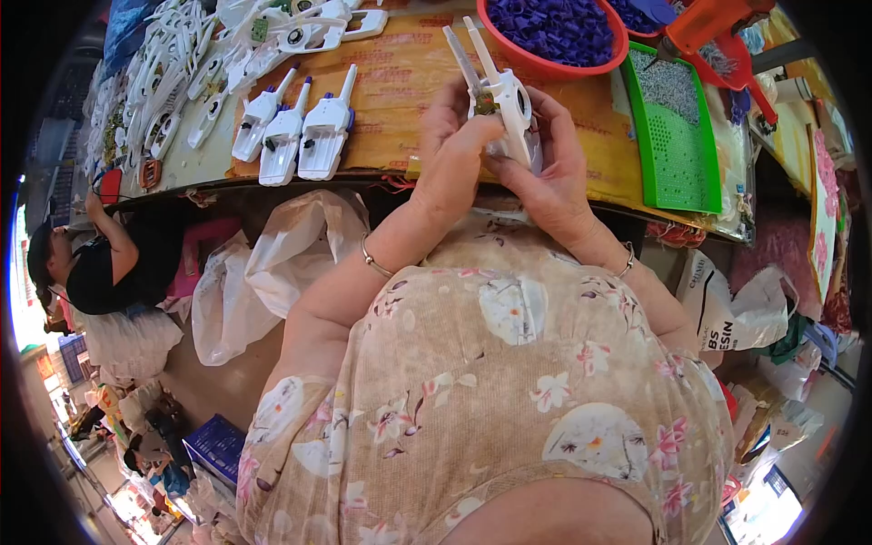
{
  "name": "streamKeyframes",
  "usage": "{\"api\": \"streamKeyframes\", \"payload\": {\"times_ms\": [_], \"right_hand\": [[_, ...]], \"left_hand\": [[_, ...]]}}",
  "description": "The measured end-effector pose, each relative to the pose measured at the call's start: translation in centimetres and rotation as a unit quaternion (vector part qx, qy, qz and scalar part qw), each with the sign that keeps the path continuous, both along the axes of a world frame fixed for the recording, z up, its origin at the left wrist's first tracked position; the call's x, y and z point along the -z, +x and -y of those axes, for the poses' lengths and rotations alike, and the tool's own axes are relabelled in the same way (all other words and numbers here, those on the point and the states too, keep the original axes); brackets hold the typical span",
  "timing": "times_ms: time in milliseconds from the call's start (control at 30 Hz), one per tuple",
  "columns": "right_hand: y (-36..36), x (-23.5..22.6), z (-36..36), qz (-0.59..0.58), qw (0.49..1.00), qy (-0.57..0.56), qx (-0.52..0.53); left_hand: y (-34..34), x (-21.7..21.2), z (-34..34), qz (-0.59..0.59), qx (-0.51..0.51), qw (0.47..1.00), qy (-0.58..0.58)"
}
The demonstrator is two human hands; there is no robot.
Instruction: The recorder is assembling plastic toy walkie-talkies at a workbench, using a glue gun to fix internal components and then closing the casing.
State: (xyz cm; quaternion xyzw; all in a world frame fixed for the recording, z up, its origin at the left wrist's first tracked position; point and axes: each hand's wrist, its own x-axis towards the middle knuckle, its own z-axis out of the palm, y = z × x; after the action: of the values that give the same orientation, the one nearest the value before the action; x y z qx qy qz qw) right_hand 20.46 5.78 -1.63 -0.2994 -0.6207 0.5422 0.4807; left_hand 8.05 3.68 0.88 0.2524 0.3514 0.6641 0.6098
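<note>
Left hand [452, 163] and right hand [559, 173], partly closed, grip a white housing [515, 113] above the table [392, 113]; several fingertips and part of its lower end are hidden. Beyond, a red basin [556, 69] of purple parts [549, 29] is cut off at the top.

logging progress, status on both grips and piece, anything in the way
Left grip and right grip on white plastic housing. Green circuit board exposed. Three white units lie left; nothing visibly blocking.

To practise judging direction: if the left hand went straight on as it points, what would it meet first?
The left hand would first meet the white plastic casing it touches; beyond, probably the right hand, then perhaps the red bowl, though depth is unclear.
</note>
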Motion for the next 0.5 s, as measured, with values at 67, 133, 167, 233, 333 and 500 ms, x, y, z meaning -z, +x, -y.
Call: {"api": "streamKeyframes", "payload": {"times_ms": [67, 133, 167, 233, 333, 500], "right_hand": [[0.3, 0.1, 0.0, 0.020, 1.000, 0.016, -0.008], [0.4, 0.1, 0.0, 0.057, 0.998, 0.026, 0.010], [0.4, 0.1, 0.0, 0.057, 0.998, 0.026, 0.008], [0.4, 0.2, 0.0, 0.076, 0.995, 0.054, 0.024], [0.5, 0.2, -0.2, 0.124, 0.983, 0.119, 0.055], [0.6, -0.2, 0.1, 0.142, 0.975, 0.148, 0.079]], "left_hand": [[0.0, 0.2, 0.1, -0.151, -0.131, 0.978, 0.060], [-0.5, 1.3, -0.1, -0.258, -0.180, 0.942, 0.116], [-0.7, 1.7, -0.1, -0.361, -0.224, 0.890, 0.169], [-0.9, 1.7, -0.1, -0.430, -0.247, 0.847, 0.189], [-0.9, 1.2, -0.2, -0.512, -0.272, 0.786, 0.213], [-1.1, 1.2, -0.4, -0.528, -0.276, 0.768, 0.234]]}}
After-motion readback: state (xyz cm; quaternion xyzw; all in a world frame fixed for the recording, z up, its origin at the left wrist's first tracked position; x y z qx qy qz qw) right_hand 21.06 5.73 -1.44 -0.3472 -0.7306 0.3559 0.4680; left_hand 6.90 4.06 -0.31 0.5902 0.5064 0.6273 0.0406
